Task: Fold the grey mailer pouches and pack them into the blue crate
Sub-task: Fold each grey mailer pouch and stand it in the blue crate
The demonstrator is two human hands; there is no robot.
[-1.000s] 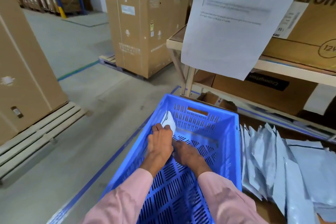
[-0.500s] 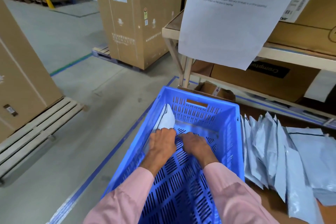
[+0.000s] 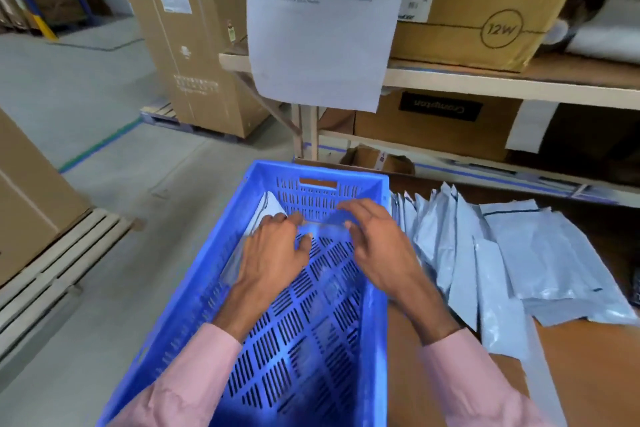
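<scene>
The blue crate point(image 3: 375, 288) stands in front of me on a brown surface. A folded grey pouch point(image 3: 273, 208) leans against the crate's far left inner wall. My left hand point(image 3: 273, 253) lies over that pouch inside the crate, fingers loosely bent, fingertips touching it. My right hand point(image 3: 374, 243) hovers above the crate's far right part with fingers spread and nothing in it. A heap of unfolded grey mailer pouches point(image 3: 502, 253) lies on the surface right of the crate.
A shelf rack point(image 3: 485, 80) with cardboard boxes stands right behind the crate, and a paper sheet point(image 3: 322, 28) hangs from it. Tall cartons point(image 3: 194, 35) on pallets stand on the concrete floor to the left and far left.
My right hand has lifted out of the crate's bottom and moved right with fingers spread. My left hand stays on the folded pouch. The camera has tilted up a little.
</scene>
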